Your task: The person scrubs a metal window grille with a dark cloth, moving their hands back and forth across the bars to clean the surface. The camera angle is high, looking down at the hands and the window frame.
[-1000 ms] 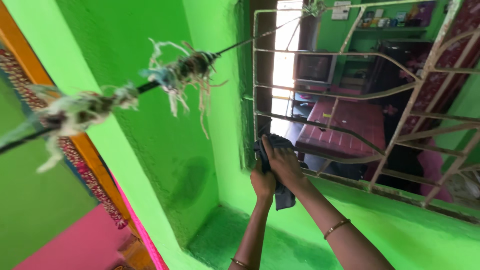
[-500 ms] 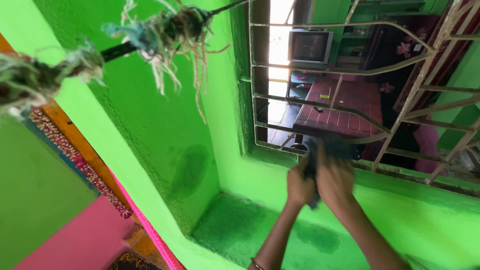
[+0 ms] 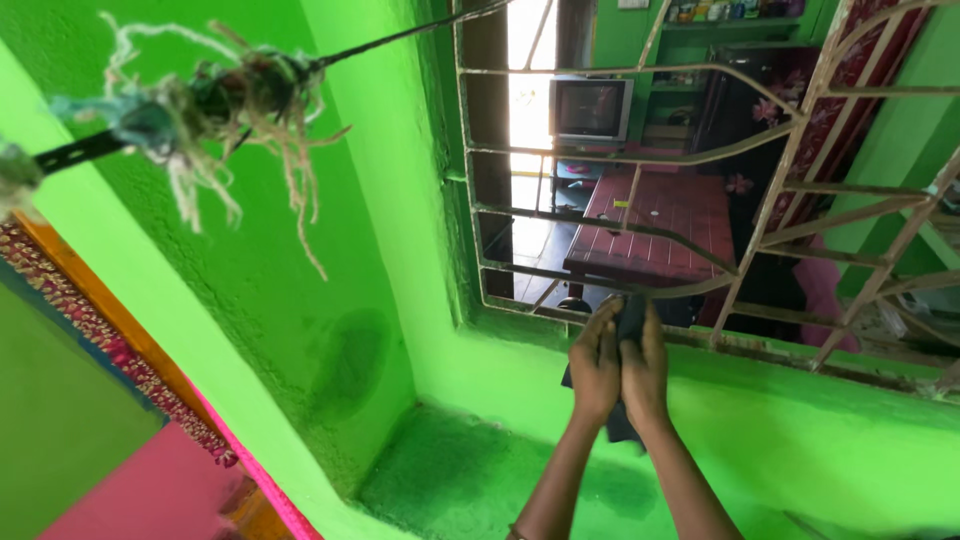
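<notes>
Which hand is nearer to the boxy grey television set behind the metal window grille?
Left, slightly. The left hand presses the dark cloth below the television; the right hand lies beside it, further right, both outside the grille.

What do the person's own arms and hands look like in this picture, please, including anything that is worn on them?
Both forearms are bare, with no sleeves in view. The left hand and the right hand wear no gloves, and no rings can be made out. A thin band, perhaps a bangle, seems to sit on the left forearm at the bottom edge of the picture.
</notes>
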